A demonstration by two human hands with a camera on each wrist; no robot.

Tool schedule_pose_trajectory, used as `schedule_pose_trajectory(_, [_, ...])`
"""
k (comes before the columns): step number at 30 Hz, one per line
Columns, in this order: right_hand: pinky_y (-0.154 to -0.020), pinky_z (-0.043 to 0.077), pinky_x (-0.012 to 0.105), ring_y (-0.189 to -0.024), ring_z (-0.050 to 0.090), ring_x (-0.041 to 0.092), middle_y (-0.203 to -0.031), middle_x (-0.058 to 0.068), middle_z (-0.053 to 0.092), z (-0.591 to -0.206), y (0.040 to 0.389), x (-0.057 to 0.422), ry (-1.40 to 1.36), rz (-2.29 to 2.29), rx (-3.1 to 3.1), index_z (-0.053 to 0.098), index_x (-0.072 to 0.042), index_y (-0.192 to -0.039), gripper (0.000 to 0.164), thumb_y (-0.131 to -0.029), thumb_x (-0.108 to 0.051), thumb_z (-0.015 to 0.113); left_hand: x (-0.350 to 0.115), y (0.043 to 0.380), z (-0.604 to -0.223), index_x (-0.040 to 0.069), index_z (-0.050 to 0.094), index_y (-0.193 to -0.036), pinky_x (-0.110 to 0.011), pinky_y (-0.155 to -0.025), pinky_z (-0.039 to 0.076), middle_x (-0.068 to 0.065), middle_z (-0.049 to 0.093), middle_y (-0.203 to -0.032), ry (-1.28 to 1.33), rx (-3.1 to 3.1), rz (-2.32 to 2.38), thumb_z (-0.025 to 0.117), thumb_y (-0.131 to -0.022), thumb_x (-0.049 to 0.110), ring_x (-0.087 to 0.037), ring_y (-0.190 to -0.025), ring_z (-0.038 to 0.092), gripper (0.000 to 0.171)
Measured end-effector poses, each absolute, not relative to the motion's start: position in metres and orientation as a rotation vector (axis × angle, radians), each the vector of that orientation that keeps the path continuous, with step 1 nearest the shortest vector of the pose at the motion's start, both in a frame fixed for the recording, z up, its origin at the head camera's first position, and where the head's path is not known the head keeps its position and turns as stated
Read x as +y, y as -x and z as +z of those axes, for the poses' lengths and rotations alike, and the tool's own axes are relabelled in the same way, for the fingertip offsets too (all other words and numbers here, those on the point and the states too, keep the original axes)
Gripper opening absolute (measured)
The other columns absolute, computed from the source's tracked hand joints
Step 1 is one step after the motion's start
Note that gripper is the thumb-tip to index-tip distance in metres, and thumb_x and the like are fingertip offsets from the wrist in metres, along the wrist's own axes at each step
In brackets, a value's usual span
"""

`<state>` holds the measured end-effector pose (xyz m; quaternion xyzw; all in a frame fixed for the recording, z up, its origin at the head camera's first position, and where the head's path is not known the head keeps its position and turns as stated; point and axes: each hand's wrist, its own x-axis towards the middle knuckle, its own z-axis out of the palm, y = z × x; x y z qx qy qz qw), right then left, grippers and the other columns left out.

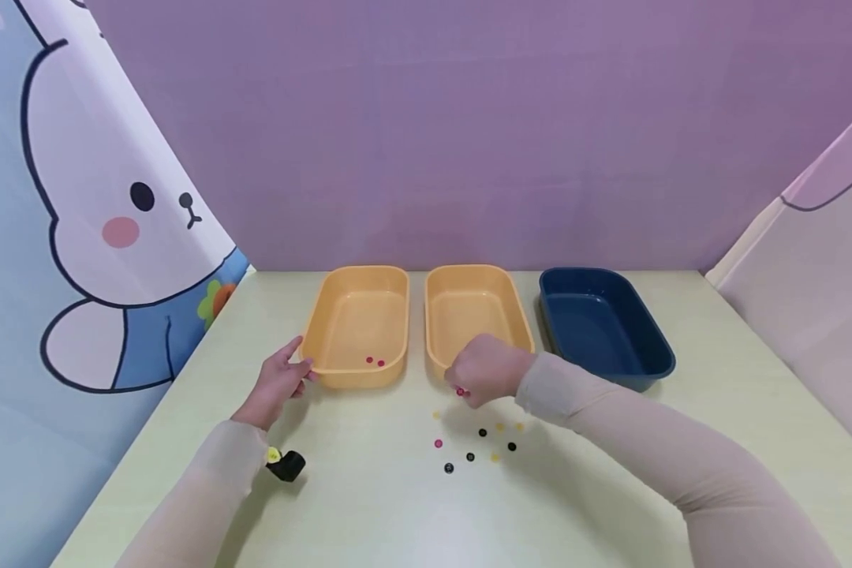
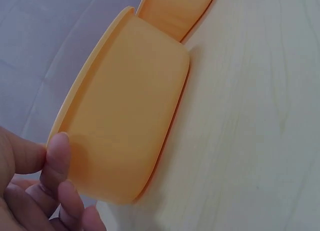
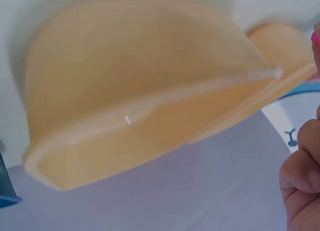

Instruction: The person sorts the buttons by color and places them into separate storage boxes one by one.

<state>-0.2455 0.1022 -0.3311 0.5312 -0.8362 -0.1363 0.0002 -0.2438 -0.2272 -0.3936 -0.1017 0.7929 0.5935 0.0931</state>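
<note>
My left hand pinches the near left corner of the left yellow-orange bin between thumb and fingers. Two pink buttons lie inside that bin, by its near wall. In the head view my right hand is in front of the middle yellow-orange bin, overlapping its near rim. A pink button is pinched in its fingertips, showing as a pink spot at the right edge of the right wrist view. Below that hand, black buttons, yellow buttons and one pink button lie scattered on the table.
To the right stands a dark blue bin. A small black object with a yellow piece sits beside my left sleeve. Behind the pale table hangs a purple cloth, and a cartoon-printed cloth covers the left side.
</note>
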Motion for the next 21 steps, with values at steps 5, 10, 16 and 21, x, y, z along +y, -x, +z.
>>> schedule_pose_trajectory(5, [-0.051,0.04,0.021,-0.051,0.047,0.006,-0.06,-0.012,0.054,-0.318,0.25,0.102,-1.645,-0.372,-2.595,0.062,-0.019,-0.07,0.01,-0.076,-0.014,0.068,-0.228,0.243,-0.393,0.006,0.012,-0.154,-0.024,-0.055,0.039,0.008,0.059,-0.068,0.317,2.363,1.745,0.046,-0.101,0.012,-0.011,-0.055,0.042,0.063])
schedule_pose_trajectory(10, [-0.049,0.039,0.021,-0.05,0.048,0.006,-0.061,-0.011,0.057,-0.309,0.253,0.102,-1.603,-0.338,-2.609,0.064,-0.019,-0.071,0.007,-0.075,-0.015,0.069,-0.229,0.241,-0.392,0.006,0.012,-0.154,-0.025,-0.056,0.039,0.007,0.06,-0.07,0.323,2.367,1.72,0.046,-0.101,0.012,-0.012,-0.058,0.043,0.063])
schedule_pose_trajectory(16, [-0.051,0.04,0.021,-0.051,0.049,0.008,-0.063,-0.008,0.06,-0.307,0.262,0.101,-1.532,-0.319,-2.671,0.067,-0.017,-0.076,0.006,-0.078,-0.019,0.071,-0.227,0.243,-0.393,0.004,0.012,-0.153,-0.024,-0.056,0.038,0.008,0.059,-0.069,0.284,2.366,1.736,0.046,-0.101,0.011,-0.011,-0.058,0.043,0.063])
schedule_pose_trajectory(21, [-0.053,0.042,0.024,-0.053,0.052,0.009,-0.067,-0.008,0.063,-0.312,0.274,0.092,-1.485,-0.282,-2.678,0.069,-0.019,-0.078,0.004,-0.078,-0.022,0.071,-0.227,0.245,-0.392,0.003,0.012,-0.153,-0.024,-0.056,0.038,0.008,0.059,-0.068,0.277,2.363,1.74,0.045,-0.101,0.01,-0.011,-0.057,0.043,0.063])
